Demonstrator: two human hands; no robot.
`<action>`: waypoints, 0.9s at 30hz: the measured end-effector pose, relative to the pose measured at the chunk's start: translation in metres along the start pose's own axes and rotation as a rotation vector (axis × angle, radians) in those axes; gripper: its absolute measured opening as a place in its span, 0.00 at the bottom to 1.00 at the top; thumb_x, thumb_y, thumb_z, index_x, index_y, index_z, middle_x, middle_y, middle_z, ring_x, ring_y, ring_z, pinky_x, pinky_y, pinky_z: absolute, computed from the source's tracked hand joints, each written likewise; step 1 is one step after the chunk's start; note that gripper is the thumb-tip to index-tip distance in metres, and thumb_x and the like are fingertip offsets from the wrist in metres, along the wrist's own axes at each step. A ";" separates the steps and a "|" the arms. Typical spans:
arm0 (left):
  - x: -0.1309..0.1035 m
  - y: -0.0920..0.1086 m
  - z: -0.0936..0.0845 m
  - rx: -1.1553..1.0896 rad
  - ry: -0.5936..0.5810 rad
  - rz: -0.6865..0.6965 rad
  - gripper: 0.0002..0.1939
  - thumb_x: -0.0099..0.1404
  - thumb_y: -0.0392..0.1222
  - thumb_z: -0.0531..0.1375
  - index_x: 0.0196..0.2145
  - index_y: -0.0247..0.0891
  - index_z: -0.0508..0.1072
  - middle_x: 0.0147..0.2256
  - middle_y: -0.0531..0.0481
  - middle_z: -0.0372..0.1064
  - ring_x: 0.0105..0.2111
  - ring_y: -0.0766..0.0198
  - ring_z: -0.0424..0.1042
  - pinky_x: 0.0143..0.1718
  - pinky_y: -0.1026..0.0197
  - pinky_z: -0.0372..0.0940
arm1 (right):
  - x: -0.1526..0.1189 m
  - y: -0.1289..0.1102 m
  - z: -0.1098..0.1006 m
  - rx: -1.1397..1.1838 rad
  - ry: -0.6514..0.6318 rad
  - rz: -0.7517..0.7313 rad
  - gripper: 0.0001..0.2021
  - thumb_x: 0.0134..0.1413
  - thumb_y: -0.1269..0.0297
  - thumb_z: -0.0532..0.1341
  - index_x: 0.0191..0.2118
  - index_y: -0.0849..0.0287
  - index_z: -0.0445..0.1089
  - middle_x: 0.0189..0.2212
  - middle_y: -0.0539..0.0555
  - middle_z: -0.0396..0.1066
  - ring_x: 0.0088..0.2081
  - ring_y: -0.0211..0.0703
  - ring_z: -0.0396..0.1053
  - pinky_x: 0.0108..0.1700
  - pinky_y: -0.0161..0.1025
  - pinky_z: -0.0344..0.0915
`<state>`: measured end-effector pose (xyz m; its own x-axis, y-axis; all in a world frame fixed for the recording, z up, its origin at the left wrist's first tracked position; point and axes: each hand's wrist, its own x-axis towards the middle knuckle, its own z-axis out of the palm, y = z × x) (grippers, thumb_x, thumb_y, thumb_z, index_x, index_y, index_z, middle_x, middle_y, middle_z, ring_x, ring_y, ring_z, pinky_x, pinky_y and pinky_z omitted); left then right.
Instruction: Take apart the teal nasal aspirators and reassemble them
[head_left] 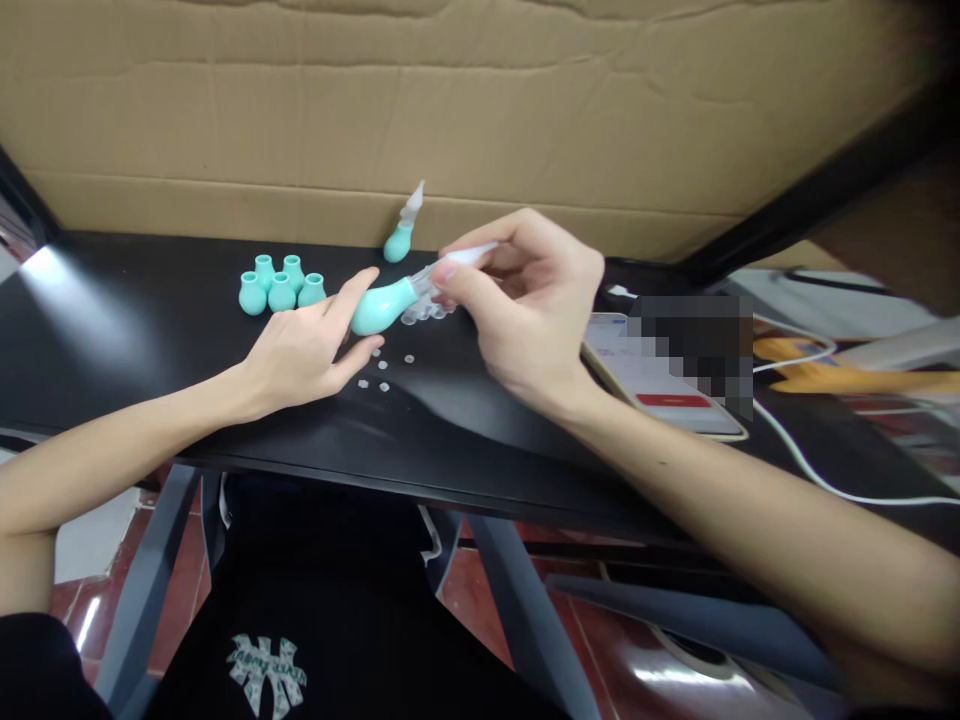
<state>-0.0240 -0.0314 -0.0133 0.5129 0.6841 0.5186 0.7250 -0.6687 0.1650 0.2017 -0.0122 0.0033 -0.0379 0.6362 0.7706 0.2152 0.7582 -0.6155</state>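
A nasal aspirator spans my two hands above the black table. Its teal rubber bulb lies between the thumb and fingers of my left hand. With thumb and fingers closed, my right hand pinches the white nozzle tip. A clear tube section joins bulb and tip, partly covered by my right fingertips. Behind stands another aspirator, tilted slightly, with its tip upward. Several clear plastic parts lie under my right fingers. Small translucent discs are scattered in front of the bulb.
Several loose teal bulbs stand grouped on the left of the black table, openings up. Cardboard walls off the back. To the right lie a phone, partly behind my right wrist, and a white cable.
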 end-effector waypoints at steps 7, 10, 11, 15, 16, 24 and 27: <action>0.001 -0.001 -0.001 -0.015 -0.098 -0.099 0.34 0.81 0.50 0.54 0.75 0.26 0.59 0.45 0.38 0.81 0.39 0.50 0.82 0.44 0.49 0.78 | 0.021 -0.002 0.008 -0.167 -0.121 0.014 0.13 0.66 0.47 0.70 0.39 0.51 0.74 0.28 0.50 0.74 0.32 0.45 0.74 0.36 0.44 0.73; 0.001 -0.002 0.000 -0.040 -0.109 -0.075 0.31 0.80 0.47 0.55 0.72 0.26 0.62 0.41 0.40 0.79 0.37 0.53 0.81 0.42 0.51 0.78 | 0.037 -0.009 0.012 -0.246 -0.220 0.005 0.09 0.64 0.55 0.71 0.38 0.52 0.75 0.27 0.49 0.73 0.32 0.45 0.74 0.38 0.44 0.73; 0.001 -0.003 0.000 -0.046 -0.105 -0.056 0.30 0.80 0.46 0.55 0.72 0.26 0.63 0.40 0.42 0.79 0.36 0.54 0.80 0.41 0.53 0.77 | 0.043 -0.013 0.013 -0.273 -0.237 0.000 0.07 0.62 0.59 0.71 0.38 0.53 0.75 0.26 0.48 0.72 0.30 0.44 0.72 0.39 0.44 0.72; 0.000 -0.003 -0.001 -0.058 -0.071 0.030 0.27 0.79 0.44 0.56 0.69 0.26 0.64 0.36 0.45 0.78 0.34 0.57 0.79 0.35 0.57 0.73 | 0.063 -0.030 0.019 -0.365 -0.305 -0.009 0.06 0.58 0.71 0.70 0.36 0.53 0.73 0.23 0.45 0.68 0.28 0.41 0.67 0.40 0.44 0.71; 0.000 -0.003 -0.001 -0.055 -0.070 0.048 0.26 0.79 0.44 0.56 0.69 0.26 0.65 0.36 0.45 0.78 0.33 0.57 0.79 0.34 0.58 0.72 | 0.066 -0.034 0.022 -0.393 -0.324 -0.015 0.07 0.58 0.72 0.69 0.36 0.52 0.73 0.23 0.45 0.68 0.28 0.41 0.67 0.41 0.44 0.71; 0.000 -0.002 -0.002 0.086 -0.115 0.107 0.17 0.80 0.43 0.57 0.56 0.30 0.78 0.30 0.48 0.78 0.28 0.58 0.78 0.31 0.59 0.66 | 0.077 -0.026 0.037 -0.539 -0.370 -0.063 0.04 0.63 0.62 0.68 0.37 0.50 0.73 0.28 0.48 0.77 0.34 0.49 0.76 0.46 0.48 0.74; 0.001 0.001 -0.003 0.112 -0.138 0.152 0.15 0.80 0.42 0.57 0.50 0.32 0.81 0.29 0.48 0.78 0.27 0.59 0.78 0.30 0.59 0.65 | 0.077 -0.008 0.038 -0.529 -0.377 -0.069 0.06 0.65 0.59 0.68 0.38 0.51 0.72 0.29 0.49 0.78 0.36 0.49 0.77 0.48 0.49 0.75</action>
<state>-0.0240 -0.0325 -0.0101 0.6723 0.6166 0.4096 0.6773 -0.7357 -0.0042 0.1604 0.0362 0.0609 -0.3876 0.6679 0.6354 0.6474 0.6879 -0.3282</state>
